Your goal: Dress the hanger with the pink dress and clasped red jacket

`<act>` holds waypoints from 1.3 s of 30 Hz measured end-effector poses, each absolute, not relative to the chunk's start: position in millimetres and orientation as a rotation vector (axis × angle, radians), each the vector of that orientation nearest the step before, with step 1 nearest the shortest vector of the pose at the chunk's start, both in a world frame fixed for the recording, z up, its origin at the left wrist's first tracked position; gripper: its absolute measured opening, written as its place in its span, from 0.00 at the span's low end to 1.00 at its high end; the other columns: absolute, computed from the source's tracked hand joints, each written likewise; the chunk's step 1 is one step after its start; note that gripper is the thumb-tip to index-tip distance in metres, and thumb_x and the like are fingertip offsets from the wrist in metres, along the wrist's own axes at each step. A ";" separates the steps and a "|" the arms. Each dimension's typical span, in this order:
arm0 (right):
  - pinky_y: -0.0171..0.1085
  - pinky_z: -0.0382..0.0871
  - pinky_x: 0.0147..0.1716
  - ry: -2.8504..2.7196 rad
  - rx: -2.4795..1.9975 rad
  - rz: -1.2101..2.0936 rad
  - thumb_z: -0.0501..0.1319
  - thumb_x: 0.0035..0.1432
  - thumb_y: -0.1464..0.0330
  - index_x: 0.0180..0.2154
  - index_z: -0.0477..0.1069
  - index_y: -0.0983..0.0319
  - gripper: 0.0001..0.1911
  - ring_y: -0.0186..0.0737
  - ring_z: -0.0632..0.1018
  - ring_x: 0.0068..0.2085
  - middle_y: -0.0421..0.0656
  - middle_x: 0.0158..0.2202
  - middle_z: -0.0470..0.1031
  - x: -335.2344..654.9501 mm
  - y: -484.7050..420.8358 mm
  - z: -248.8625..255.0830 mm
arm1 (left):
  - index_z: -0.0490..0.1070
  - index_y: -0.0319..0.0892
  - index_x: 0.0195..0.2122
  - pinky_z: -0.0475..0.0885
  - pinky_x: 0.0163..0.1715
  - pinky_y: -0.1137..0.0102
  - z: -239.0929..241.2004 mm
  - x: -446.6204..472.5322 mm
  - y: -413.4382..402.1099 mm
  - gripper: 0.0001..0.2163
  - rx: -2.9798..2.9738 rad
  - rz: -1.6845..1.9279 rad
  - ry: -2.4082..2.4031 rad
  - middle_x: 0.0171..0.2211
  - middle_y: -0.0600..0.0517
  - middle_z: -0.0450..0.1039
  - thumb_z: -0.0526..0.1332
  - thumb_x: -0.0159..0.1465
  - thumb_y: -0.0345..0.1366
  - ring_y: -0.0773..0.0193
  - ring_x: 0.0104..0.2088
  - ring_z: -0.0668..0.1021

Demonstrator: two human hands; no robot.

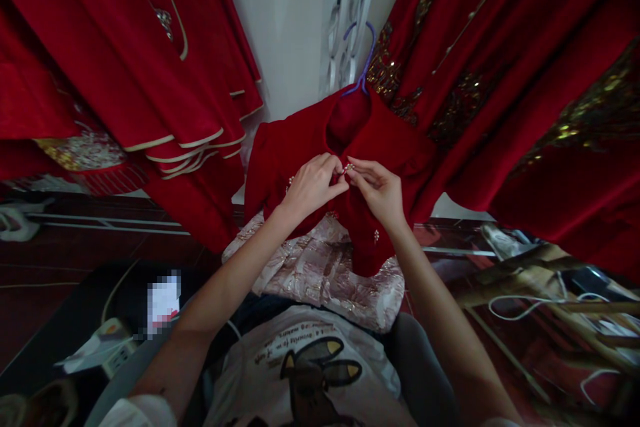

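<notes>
A red jacket (280, 140) hangs in front of me on a purple hanger (369, 57), its collar facing up. My left hand (316, 180) is closed, thumb and fingers pinched at the jacket's front edge just below the neckline. Opposite it, my right hand (377, 190) pinches a small pale beaded button (349, 167) at the same spot. The fingertips of both hands nearly meet, so the fastening between them is partly hidden. Another beaded ornament (377, 236) shows lower on the jacket. Pink-and-gold brocade fabric (320, 260) lies beneath the jacket, over my lap.
Red garments with pale trim (200, 140) hang at the left; red garments with gold sequins (470, 93) hang at the right. A white metal rack (353, 7) stands behind. Low at left is a power strip (117, 347); a wooden frame with a white cable (525, 300) is at right.
</notes>
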State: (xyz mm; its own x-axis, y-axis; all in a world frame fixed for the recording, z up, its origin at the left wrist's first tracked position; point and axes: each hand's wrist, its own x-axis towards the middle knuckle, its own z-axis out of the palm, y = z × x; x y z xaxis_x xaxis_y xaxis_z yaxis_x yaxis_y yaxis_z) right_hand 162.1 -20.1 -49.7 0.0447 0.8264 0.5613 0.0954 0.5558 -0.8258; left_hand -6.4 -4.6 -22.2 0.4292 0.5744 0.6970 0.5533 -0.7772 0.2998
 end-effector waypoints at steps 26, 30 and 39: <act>0.45 0.73 0.54 -1.692 -0.879 0.510 0.62 0.57 0.69 0.65 0.56 0.53 0.36 0.45 0.71 0.59 0.46 0.64 0.62 155.3 -38.7 -59.9 | 0.72 0.42 0.42 0.77 0.39 0.69 -51.5 10.2 -18.6 0.06 2.038 1.528 1.002 0.41 0.48 0.76 0.58 0.67 0.33 0.65 0.36 0.79; 0.55 0.59 0.64 -1.995 -0.931 0.241 0.66 0.52 0.71 0.71 0.35 0.55 0.54 0.55 0.54 0.70 0.50 0.73 0.40 160.3 -54.0 -80.4 | 0.74 0.42 0.42 0.78 0.39 0.69 -64.1 11.7 -19.1 0.09 1.679 1.481 0.829 0.44 0.47 0.77 0.58 0.68 0.39 0.65 0.38 0.80; 0.52 0.68 0.56 -1.835 -1.043 -0.423 0.59 0.54 0.78 0.60 0.63 0.54 0.32 0.48 0.70 0.60 0.49 0.63 0.64 190.5 -52.6 -139.2 | 0.74 0.37 0.41 0.77 0.38 0.70 -53.4 15.2 -14.3 0.13 1.309 1.346 0.771 0.42 0.43 0.79 0.59 0.66 0.42 0.64 0.37 0.81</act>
State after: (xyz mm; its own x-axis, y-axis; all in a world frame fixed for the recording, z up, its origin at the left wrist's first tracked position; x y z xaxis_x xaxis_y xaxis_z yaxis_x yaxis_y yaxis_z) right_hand 190.5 -52.6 -139.2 -0.1859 0.4757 0.8597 0.8039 0.5767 -0.1453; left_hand 15.2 -14.3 -53.4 0.1571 0.9479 0.2770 -0.2413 -0.2351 0.9415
